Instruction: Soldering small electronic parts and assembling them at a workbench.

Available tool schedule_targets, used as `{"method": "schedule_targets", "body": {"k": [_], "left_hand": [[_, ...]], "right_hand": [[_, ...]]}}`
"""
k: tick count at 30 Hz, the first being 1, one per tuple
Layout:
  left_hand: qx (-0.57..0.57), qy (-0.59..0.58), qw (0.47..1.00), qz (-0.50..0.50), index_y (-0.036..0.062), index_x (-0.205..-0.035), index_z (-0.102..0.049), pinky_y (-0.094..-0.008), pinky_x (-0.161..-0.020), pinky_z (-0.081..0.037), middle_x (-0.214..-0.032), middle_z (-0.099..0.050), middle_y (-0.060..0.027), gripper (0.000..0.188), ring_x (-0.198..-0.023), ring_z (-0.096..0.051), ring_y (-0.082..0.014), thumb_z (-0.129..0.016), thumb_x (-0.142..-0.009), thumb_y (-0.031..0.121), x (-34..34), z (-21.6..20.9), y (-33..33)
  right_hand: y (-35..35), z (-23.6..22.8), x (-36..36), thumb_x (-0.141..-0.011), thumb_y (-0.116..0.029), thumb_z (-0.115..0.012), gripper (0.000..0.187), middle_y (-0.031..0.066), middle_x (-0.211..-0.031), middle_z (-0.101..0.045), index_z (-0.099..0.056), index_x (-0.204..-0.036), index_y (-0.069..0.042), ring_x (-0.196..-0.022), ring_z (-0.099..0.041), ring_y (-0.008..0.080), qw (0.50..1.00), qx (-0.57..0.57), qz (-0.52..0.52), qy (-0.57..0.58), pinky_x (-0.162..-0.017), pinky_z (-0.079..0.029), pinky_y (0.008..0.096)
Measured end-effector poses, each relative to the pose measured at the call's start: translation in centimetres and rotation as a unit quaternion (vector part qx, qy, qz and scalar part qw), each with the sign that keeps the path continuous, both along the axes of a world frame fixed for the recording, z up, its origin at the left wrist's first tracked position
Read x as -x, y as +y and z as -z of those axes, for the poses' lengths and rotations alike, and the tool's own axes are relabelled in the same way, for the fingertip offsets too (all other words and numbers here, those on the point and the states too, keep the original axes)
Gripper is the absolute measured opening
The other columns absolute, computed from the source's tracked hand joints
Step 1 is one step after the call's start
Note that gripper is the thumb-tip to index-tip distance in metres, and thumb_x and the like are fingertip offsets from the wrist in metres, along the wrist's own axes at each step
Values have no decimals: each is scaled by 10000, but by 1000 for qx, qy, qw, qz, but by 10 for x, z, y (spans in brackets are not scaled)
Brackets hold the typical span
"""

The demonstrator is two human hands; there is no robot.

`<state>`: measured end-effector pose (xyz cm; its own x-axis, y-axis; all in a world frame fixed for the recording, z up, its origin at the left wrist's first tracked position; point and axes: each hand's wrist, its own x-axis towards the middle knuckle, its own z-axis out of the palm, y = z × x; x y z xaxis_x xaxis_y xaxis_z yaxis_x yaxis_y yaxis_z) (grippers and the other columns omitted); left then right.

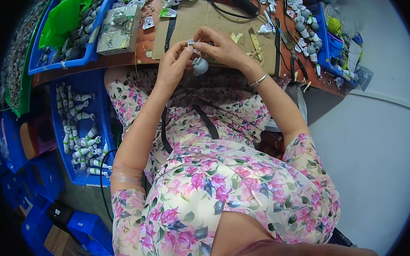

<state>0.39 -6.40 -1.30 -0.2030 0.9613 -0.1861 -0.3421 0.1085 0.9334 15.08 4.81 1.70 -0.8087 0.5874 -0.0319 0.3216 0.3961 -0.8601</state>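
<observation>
Above the near edge of the workbench, my left hand (172, 64) pinches a small white plastic part (191, 43) between thumb and fingers. My right hand (220, 47) meets it from the other side, its fingertips closed at the same part. A rounded grey plastic piece (200, 66) hangs just below my fingertips; how it joins the white part is hidden. Beneath both hands lies a flat sheet of brown cardboard (209, 20) on the bench.
A blue bin (92, 53) of grey parts and a small box (118, 31) stand at the left. Below, a blue tray (90, 178) holds several white-and-green assemblies. Pliers (298, 62), cables and loose white and grey parts (301, 27) lie at the right.
</observation>
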Motion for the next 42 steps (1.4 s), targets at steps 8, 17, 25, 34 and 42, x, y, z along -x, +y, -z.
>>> {"method": "schedule_targets", "body": {"k": [8,17,25,34,42], "left_hand": [[-72,17,997,-16,-20,-1103,-623,-204,-670,-495,-929,-661,-26,272,-777,-618,-61,-543,-989,214,7,1,9],[-61,34,997,-22,-12,-1090,-652,-199,-634,-490,-848,-666,-3,278,-732,-616,-53,-552,-984,226,9,-4,8],[-54,46,997,-37,-6,-1094,-654,-192,-637,-489,-855,-675,-3,264,-729,-613,-47,-581,-966,213,6,2,10],[-49,51,997,-23,-4,-1047,-653,-200,-647,-493,-843,-665,-5,230,-729,-610,-54,-600,-954,200,21,0,9],[-23,62,997,-30,3,-1050,-656,-206,-647,-483,-830,-652,5,235,-708,-594,-57,-605,-952,211,22,-3,5]], "right_hand": [[-22,-9,4,-912,-155,-638,203,114,-824,-646,-554,-1051,-34,-738,-650,218,988,-108,42,104,-647,-504,310],[-28,-8,5,-881,-103,-668,255,113,-866,-650,-557,-1105,-56,-786,-660,224,978,-167,40,116,-670,-513,310],[-31,2,8,-890,-92,-657,193,98,-843,-662,-587,-1066,-52,-742,-658,198,976,-162,79,123,-676,-515,293],[-26,-7,-1,-876,-187,-686,300,91,-941,-651,-565,-1098,-27,-816,-644,192,994,-69,50,70,-701,-510,295],[-24,-16,-11,-914,-218,-640,329,69,-1044,-583,-560,-1171,-28,-891,-566,94,995,70,72,-13,-726,-487,252]]}}
